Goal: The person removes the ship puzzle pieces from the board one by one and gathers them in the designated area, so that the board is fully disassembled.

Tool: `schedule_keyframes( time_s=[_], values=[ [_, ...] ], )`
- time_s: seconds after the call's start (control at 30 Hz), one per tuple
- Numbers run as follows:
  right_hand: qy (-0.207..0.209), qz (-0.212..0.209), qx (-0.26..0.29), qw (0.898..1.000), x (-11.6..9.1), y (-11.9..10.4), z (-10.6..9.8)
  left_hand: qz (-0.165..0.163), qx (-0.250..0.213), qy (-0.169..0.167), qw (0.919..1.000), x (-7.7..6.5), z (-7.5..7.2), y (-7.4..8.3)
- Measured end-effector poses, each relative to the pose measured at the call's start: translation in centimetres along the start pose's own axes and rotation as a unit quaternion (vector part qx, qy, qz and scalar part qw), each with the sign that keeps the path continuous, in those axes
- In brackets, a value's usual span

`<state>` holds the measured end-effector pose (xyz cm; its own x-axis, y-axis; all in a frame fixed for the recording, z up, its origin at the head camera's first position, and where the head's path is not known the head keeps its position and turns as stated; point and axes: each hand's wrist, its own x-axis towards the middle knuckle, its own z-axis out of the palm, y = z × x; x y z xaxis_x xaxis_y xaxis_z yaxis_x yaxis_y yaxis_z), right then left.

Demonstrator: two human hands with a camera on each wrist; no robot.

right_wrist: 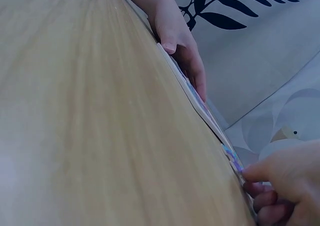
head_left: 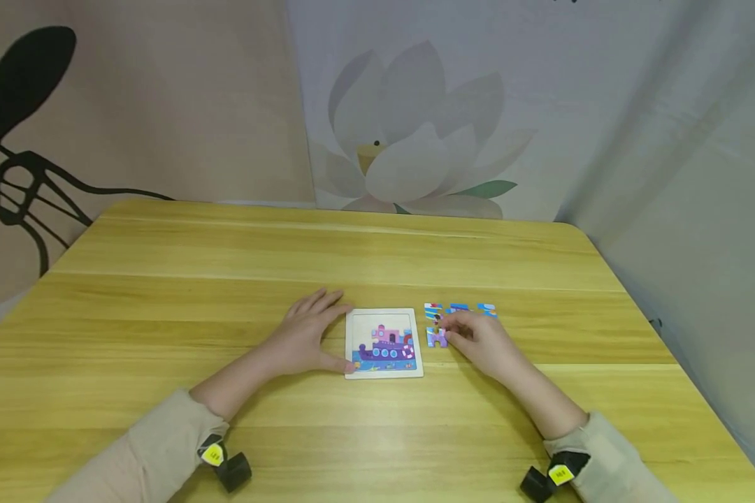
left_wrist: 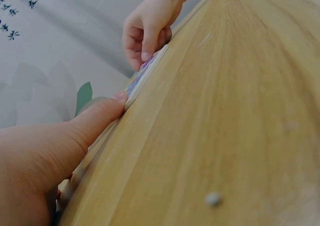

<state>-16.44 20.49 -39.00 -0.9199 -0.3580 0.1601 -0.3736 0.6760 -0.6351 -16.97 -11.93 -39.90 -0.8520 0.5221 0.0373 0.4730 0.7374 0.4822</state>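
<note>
Beige sleeves (head_left: 145,447) lie nearest, at 8 and 4 o'clock from the puzzle board (head_left: 384,374), each strapped with a black wrist camera (head_left: 234,473). The board sits flat between the hands, its ship picture (head_left: 386,351) filling the lower part of the frame. At its 9 o'clock the left hand (head_left: 305,339) spreads its fingers, thumb on the near-left corner and a fingertip by the far-left one. At 3 o'clock, just off the board, lies a purple piece (head_left: 436,338); the right hand (head_left: 484,342), fingers bent, meets its outer side with the thumb, and I cannot tell whether it grips. More loose pieces (head_left: 486,309) lie toward 2 o'clock. Beyond the wooden table (head_left: 377,258), a pale lotus print (head_left: 409,161) stands at 12 o'clock.
</note>
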Motion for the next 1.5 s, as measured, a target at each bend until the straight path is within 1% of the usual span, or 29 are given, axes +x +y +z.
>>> schedule_keyframes(
  time_s=[0.27, 0.5, 0.73, 1.0, 1.27, 1.5],
  values=[
    [0.010, -0.004, -0.035, 0.999, 0.0, -0.2, 0.1, 0.003, -0.001, 0.005, 1.0000, -0.1, 0.0, 0.0],
    [0.026, -0.004, -0.012, 1.000, -0.1, 0.0, 0.2, 0.002, -0.004, 0.005, 1.0000, -0.1, -0.1, 0.1],
    [0.034, 0.022, 0.009, 0.999, -0.1, -0.4, 0.2, 0.002, -0.001, 0.004, 1.0000, -0.1, 0.0, 0.1],
    [0.056, -0.007, 0.026, 0.998, 0.0, -1.8, 0.5, 0.001, -0.004, 0.004, 1.0000, -0.1, -0.1, 0.2],
    [0.030, -0.020, 0.052, 0.998, 0.3, -2.9, 1.4, 0.001, -0.004, 0.003, 1.0000, -0.1, -0.2, 0.2],
    [-0.020, -0.040, 0.064, 0.997, 1.0, -3.8, 2.4, 0.000, -0.007, 0.007, 0.9999, -0.1, -0.1, 0.2]
  ],
)
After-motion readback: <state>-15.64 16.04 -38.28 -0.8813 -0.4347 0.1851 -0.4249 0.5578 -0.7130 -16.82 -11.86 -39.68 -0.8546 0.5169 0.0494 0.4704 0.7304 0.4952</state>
